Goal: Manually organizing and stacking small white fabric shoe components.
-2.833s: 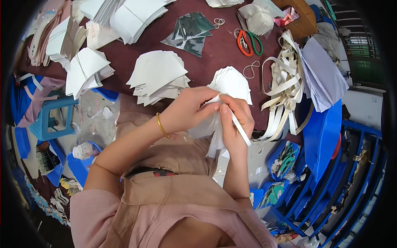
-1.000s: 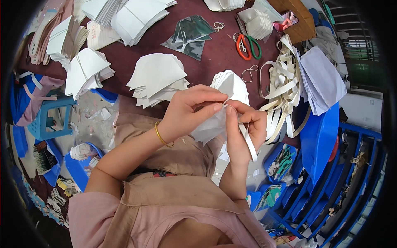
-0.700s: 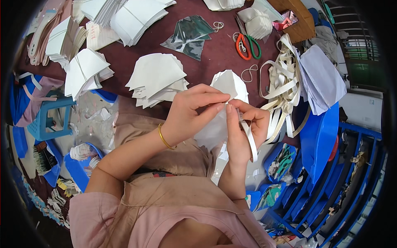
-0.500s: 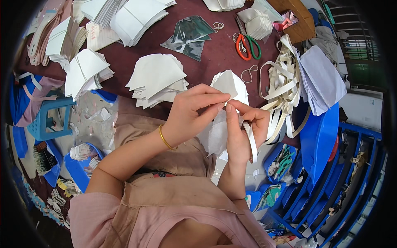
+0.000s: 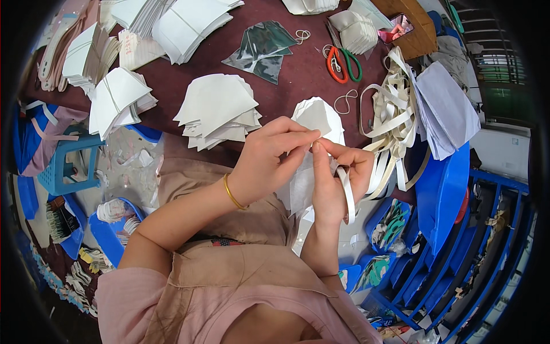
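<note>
Maroon worktop (image 5: 292,80) carries stacks of white fabric pieces (image 5: 217,112) near its front edge and scissors (image 5: 342,63) further back. Just off that front edge, the left hand (image 5: 274,157) and right hand (image 5: 338,183) pinch a white fabric piece (image 5: 302,186) between fingertips; a white strap (image 5: 347,192) runs through the right hand.

Dark maroon table (image 5: 286,74) strewn with cut white pieces

Just beyond the fingertips (image 5: 312,136) sits a small stack of white fabric shapes (image 5: 318,116); to their left, a larger fanned pile (image 5: 217,112), and further left more folded stacks (image 5: 117,100). Past the fingers lie a grey-green plastic sheet (image 5: 264,50) and scissors (image 5: 342,62) (one handle orange, one green). To the right of the fingers, a tangle of cream elastic bands (image 5: 392,114) rests beside pale lilac sheets (image 5: 447,112).
</note>
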`<state>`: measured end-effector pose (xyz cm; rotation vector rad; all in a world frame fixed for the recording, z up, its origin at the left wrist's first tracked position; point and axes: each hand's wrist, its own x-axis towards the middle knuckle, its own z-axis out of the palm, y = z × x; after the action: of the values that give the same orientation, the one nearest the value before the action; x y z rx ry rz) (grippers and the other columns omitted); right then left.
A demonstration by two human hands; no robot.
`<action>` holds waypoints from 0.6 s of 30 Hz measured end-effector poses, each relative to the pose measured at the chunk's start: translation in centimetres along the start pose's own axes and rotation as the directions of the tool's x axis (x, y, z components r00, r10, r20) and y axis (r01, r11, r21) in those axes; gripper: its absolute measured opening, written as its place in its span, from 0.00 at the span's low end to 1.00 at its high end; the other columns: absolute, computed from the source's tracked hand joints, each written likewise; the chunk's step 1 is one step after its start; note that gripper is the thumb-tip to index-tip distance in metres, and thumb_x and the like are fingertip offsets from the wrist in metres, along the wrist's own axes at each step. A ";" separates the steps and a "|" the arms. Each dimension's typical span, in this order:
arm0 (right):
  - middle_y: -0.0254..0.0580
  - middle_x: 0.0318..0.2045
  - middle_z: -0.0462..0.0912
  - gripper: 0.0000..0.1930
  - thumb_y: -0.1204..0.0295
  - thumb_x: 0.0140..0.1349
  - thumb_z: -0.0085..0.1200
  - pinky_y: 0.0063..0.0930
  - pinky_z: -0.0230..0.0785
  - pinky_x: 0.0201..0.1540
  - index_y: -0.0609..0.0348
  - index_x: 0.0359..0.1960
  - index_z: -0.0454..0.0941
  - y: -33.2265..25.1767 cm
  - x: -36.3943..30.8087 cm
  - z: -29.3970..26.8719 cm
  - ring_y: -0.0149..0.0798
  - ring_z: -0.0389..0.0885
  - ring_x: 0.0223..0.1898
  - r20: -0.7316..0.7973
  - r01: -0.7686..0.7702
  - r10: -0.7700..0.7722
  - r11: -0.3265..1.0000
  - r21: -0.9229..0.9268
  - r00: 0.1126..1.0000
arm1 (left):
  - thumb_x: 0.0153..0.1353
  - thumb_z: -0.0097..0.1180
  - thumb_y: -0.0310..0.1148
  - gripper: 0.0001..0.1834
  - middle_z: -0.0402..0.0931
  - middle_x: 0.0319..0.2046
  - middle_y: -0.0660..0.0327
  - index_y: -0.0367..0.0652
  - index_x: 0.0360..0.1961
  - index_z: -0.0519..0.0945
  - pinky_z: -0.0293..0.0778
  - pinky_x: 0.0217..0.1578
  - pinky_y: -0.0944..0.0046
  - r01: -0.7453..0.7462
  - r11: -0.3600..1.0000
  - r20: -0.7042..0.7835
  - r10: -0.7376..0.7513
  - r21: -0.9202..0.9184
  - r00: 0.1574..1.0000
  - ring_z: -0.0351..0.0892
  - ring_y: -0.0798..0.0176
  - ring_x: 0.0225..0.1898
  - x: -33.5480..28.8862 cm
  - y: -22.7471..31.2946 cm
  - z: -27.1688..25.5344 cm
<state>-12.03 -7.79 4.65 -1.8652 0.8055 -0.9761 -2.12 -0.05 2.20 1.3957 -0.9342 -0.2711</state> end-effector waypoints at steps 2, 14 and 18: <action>0.46 0.31 0.83 0.17 0.80 0.53 0.62 0.14 0.63 0.33 0.56 0.31 0.61 0.0 0.0 0.0 0.22 0.73 0.30 0.003 -0.025 0.025 1.000 0.002 1.000 | 0.51 0.56 0.17 0.15 0.76 0.32 0.59 0.40 0.41 0.81 0.71 0.25 0.70 -0.011 1.000 -0.005 0.011 0.011 1.000 0.76 0.65 0.26 0.0 0.0 0.1; 0.47 0.32 0.82 0.17 0.82 0.53 0.61 0.18 0.67 0.36 0.57 0.32 0.61 0.4 0.0 0.1 0.26 0.76 0.31 0.000 -0.028 0.028 1.000 -0.007 1.000 | 0.51 0.57 0.17 0.14 0.75 0.32 0.59 0.39 0.40 0.81 0.71 0.26 0.69 -0.072 0.995 -0.025 0.074 0.063 0.997 0.75 0.64 0.27 -0.3 -0.4 0.6; 0.46 0.32 0.82 0.17 0.81 0.53 0.61 0.17 0.66 0.35 0.56 0.31 0.61 0.5 0.4 -0.1 0.24 0.75 0.31 0.009 -0.026 0.025 0.998 0.059 1.000 | 0.53 0.57 0.19 0.14 0.76 0.34 0.60 0.39 0.42 0.81 0.71 0.28 0.70 0.178 0.978 0.045 -0.174 -0.111 0.984 0.76 0.68 0.31 -0.1 0.1 0.1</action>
<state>-12.01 -8.33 4.39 -1.8038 0.7854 -0.9652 -2.30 -0.02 2.28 1.3721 -0.8113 -0.4766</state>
